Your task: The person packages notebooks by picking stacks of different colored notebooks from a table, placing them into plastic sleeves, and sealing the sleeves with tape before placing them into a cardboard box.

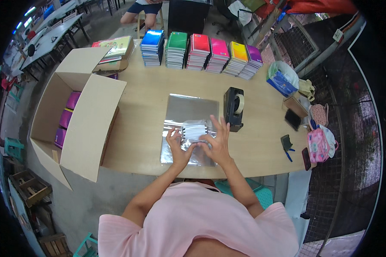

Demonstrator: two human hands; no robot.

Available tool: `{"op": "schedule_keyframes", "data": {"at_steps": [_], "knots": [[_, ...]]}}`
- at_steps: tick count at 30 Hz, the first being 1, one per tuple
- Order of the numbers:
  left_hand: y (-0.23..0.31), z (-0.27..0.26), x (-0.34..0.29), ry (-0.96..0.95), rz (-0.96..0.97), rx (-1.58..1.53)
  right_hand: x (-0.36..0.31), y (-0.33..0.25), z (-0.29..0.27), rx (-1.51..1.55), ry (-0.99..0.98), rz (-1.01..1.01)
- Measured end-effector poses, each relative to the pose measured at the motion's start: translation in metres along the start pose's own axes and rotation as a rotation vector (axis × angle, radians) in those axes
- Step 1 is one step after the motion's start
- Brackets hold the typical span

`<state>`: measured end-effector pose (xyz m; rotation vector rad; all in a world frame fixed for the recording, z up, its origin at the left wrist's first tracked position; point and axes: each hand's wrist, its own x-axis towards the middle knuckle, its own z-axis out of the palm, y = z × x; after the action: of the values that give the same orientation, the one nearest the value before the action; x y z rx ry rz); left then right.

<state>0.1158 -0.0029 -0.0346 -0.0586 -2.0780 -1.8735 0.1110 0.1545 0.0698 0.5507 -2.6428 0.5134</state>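
Note:
A small clear plastic bag [185,136] lies in front of me, with a bundle of white strips [195,131] with black end marks in it. My left hand [179,150] grips its left side and lower edge, fingers curled and thumb pointing inward. My right hand [218,143] pinches the lower right edge between thumb and index finger, its other fingers raised and spread. Both thumbs nearly meet at the edge nearest me. Beneath lies a stack of larger clear plastic sleeves [188,107]. Beyond my right fingers stands a black tape dispenser [230,112] with a roll.
Notebook stacks in several colours, including a green one [176,47], line the table's far edge. An open cardboard box [90,128] with purple packs stands left. On the right are a blue bag [282,83], a phone [293,120], blue-handled cutters [288,155] and a pink pouch [318,145]. A person sits beyond.

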Motion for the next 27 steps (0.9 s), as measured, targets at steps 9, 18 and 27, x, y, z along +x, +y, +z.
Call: {"op": "schedule_keyframes", "data": {"at_steps": [9,18,27], "knots": [[0.001,-0.025,0.014,-0.171,0.329,0.314,0.043,0.029,-0.017,0.24,-0.075,0.379],[0.007,-0.015,0.008,-0.125,0.275,0.308,0.04,-0.011,-0.052,-0.04,-0.164,-0.204],[0.037,-0.055,0.065,-0.792,0.722,0.559,0.074,0.031,-0.07,0.008,-0.663,-0.388]]}}
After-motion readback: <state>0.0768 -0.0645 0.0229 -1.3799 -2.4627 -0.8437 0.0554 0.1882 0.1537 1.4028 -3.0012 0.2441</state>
